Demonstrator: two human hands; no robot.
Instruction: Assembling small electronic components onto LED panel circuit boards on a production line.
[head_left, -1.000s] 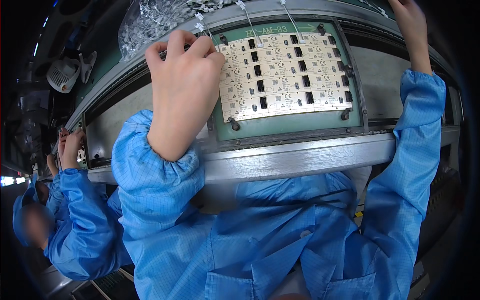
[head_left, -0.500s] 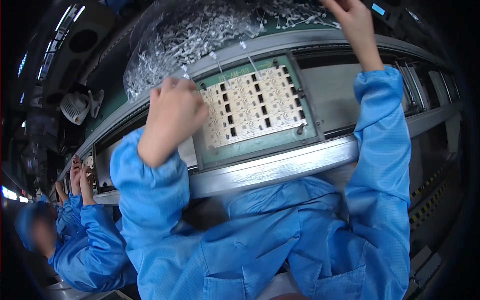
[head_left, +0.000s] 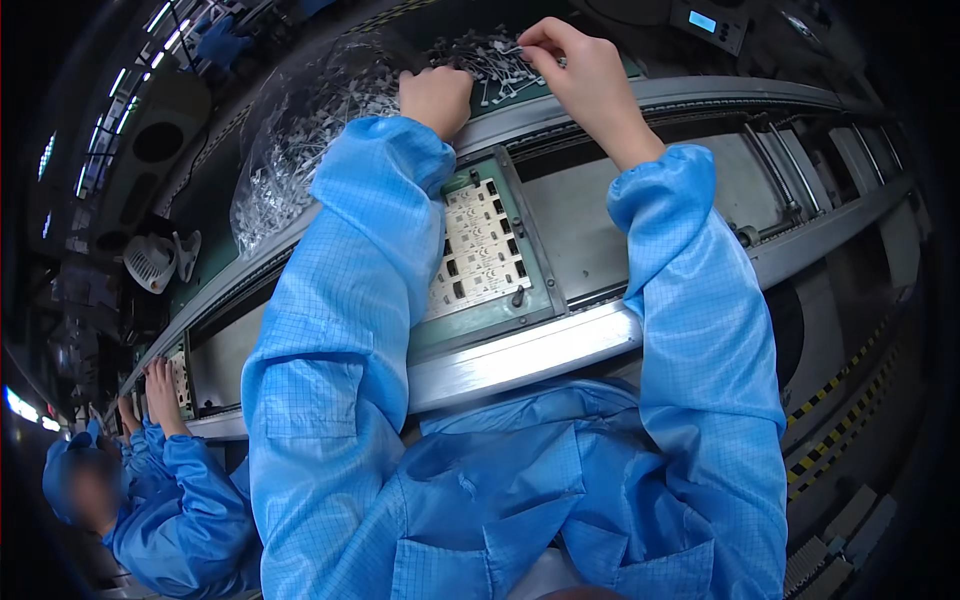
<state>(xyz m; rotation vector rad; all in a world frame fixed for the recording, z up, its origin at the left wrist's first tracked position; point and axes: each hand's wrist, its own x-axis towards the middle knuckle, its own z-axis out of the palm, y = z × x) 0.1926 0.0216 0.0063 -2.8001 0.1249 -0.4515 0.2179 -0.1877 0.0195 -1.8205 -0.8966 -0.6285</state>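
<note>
Both my hands reach over a loose heap of thin cables with white connectors (head_left: pixel 492 62) beyond the conveyor rail. My left hand (head_left: pixel 437 100) is at the heap's near edge, beside a clear plastic bag of the same cables (head_left: pixel 300 150). Its fingers curl downward, and their tips are hidden behind the hand. Farther right, my right hand (head_left: pixel 585 85) pinches a white connector cable between thumb and fingertips. Nearer me, a cream circuit board panel with black components (head_left: pixel 480 245) lies in a green fixture (head_left: pixel 535 275). My left sleeve covers the panel's left part.
A metal rail (head_left: pixel 530 355) runs along the conveyor's near side. Metal rods (head_left: pixel 775 170) cross the conveyor at right. A small white fan (head_left: pixel 150 262) stands at left. Also at left, a co-worker in blue (head_left: pixel 180 500) has a hand at another board.
My left hand has moved from above the panel to the cable heap. My right hand appears lower and farther left over the heap. The whole view has shifted.
</note>
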